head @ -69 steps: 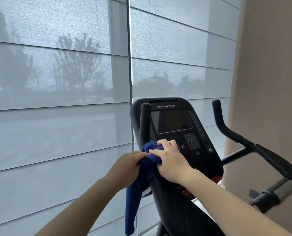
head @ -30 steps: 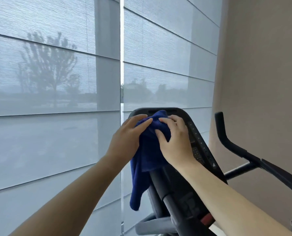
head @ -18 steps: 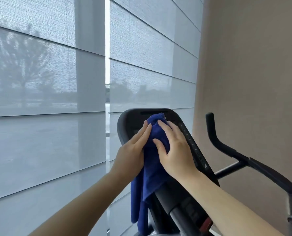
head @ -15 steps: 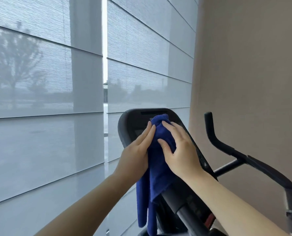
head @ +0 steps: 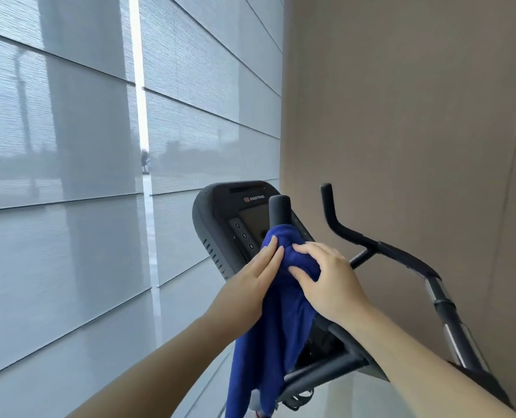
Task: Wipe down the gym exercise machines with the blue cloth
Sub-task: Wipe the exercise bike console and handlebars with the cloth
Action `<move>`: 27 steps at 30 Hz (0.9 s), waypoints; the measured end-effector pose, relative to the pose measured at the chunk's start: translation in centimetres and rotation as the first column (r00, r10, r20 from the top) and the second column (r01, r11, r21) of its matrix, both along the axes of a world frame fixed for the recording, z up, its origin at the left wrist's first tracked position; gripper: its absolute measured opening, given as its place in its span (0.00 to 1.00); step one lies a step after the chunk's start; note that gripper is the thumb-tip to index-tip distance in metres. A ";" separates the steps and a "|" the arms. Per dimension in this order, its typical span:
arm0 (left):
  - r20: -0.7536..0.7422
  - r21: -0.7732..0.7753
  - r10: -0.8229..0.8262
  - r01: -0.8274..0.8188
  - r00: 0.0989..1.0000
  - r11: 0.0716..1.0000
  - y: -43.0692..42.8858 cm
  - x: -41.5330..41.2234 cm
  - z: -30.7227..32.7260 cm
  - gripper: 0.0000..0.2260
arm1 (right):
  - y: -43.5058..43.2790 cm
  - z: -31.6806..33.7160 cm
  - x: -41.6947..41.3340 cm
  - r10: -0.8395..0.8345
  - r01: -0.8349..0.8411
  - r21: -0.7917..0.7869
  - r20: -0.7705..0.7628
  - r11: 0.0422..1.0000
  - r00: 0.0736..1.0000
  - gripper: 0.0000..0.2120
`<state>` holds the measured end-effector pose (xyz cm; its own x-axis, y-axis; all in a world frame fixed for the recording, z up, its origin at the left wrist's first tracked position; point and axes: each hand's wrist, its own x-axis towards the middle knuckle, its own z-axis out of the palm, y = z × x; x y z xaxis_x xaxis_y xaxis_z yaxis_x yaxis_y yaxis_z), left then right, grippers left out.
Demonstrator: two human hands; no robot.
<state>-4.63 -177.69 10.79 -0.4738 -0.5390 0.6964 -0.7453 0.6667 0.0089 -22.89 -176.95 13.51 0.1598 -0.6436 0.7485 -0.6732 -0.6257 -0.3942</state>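
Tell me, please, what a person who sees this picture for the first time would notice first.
The eye goes first to the blue cloth in the lower middle, wrapped around the near handlebar post of the black exercise machine and hanging down. The left hand and the right hand press it from both sides. Behind them stands the machine's console, in front of grey window blinds on the left and a beige wall on the right.
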 end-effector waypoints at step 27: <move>-0.077 0.038 -0.131 0.135 0.988 0.990 -1.2 4.5 2.2 0.29 | 1.0 0.3 7.3 -0.531 0.529 -0.051 -0.130 0.847 0.837 0.37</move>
<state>-0.13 -178.89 13.04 -0.4913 -0.5049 0.7097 -0.6463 0.7576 0.0917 -15.59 -175.92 13.80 -0.1038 -0.6493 0.7534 -0.9488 -0.1625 -0.2708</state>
